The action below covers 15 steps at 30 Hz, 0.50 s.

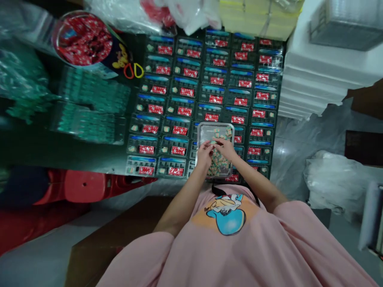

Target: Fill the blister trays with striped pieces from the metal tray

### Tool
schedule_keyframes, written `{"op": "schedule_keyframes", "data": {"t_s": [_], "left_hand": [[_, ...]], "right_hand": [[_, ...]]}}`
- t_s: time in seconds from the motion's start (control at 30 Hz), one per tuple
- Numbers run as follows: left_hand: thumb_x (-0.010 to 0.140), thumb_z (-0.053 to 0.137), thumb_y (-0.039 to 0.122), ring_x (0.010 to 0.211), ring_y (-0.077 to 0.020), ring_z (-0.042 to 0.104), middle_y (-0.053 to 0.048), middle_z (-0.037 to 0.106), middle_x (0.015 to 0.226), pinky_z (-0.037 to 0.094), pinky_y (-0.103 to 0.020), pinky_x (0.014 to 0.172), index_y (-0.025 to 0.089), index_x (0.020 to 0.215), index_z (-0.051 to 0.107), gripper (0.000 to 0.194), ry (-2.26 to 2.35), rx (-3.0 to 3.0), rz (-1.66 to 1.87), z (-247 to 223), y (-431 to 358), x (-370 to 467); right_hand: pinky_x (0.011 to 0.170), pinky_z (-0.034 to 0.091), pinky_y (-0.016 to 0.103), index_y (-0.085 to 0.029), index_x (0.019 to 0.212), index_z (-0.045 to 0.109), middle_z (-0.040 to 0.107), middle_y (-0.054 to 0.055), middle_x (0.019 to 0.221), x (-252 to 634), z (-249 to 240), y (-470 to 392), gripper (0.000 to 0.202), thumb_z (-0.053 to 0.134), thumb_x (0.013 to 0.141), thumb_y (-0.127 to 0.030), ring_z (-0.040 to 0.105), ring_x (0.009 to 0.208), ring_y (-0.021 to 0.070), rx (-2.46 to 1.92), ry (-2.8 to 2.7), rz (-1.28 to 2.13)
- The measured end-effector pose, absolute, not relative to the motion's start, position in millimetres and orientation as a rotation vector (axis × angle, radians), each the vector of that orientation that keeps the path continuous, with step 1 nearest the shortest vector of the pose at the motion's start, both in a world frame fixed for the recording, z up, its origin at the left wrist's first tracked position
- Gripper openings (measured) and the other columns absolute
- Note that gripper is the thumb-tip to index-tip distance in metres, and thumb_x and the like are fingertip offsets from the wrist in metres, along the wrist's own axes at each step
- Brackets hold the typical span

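Observation:
A clear plastic tray (201, 133) holds many small beige-and-green blocks (220, 165), loosely heaped toward its near end. Over the middle of this tray my left hand (205, 151) and my right hand (225, 149) come together, fingertips almost touching. Both are closed in a pinch around one small block (213, 142), which the fingers partly cover. Beneath and around the tray stand rows of black compartment trays (167, 139), most with a blue pen (176, 139) and a red patterned packet (178, 150). Many of those in the left columns and the right column also contain a small block.
At the back left, a round tub (54, 40) is full of red packets, with red-and-yellow-handled scissors (133, 71) beside it. Bagged green pieces (92, 89) lie at left. White foam sheets (311, 79) are stacked at right. A red stool (85, 186) stands by the table's front edge.

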<state>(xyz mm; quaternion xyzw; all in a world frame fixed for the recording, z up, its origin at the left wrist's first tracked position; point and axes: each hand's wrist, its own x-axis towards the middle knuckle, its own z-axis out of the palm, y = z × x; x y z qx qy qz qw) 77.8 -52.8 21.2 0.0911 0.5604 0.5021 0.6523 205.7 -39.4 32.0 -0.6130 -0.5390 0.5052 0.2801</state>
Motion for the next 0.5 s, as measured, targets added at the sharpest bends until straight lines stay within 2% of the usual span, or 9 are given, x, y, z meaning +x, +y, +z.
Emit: {"op": "schedule_keyframes", "data": {"t_s": [0.1, 0.3, 0.5], "left_hand": [[0.051, 0.087, 0.021, 0.065, -0.0087, 0.061, 0.002, 0.066, 0.074, 0.041, -0.019, 0.059, 0.018, 0.090, 0.070, 0.042, 1.276, 0.224, 1.133, 18, -49, 87], [0.053, 0.087, 0.024, 0.070, -0.0093, 0.062, -0.003, 0.072, 0.083, 0.046, -0.022, 0.070, 0.015, 0.088, 0.075, 0.039, 1.365, 0.205, 1.134, 9, -42, 118], [0.058, 0.084, 0.027, 0.085, -0.0137, 0.066, -0.007, 0.074, 0.095, 0.049, -0.027, 0.083, 0.016, 0.092, 0.076, 0.037, 1.490, 0.282, 1.170, 11, -38, 149]], "right_hand": [[0.090, 0.054, 0.031, -0.017, 0.114, 0.072, 0.075, 0.005, 0.107, 218, 31, -35, 0.031, 0.065, 0.084, -0.020, 0.069, 0.093, 0.0172, -1.583, -1.364, 1.378], [0.100, 0.050, 0.032, -0.021, 0.113, 0.073, 0.074, 0.005, 0.115, 244, 28, -32, 0.027, 0.065, 0.088, -0.021, 0.067, 0.109, 0.0193, -1.594, -1.366, 1.272], [0.099, 0.049, 0.031, -0.020, 0.114, 0.073, 0.073, 0.007, 0.115, 261, 29, -24, 0.028, 0.061, 0.088, -0.015, 0.067, 0.107, 0.0184, -1.602, -1.486, 1.225]]}}
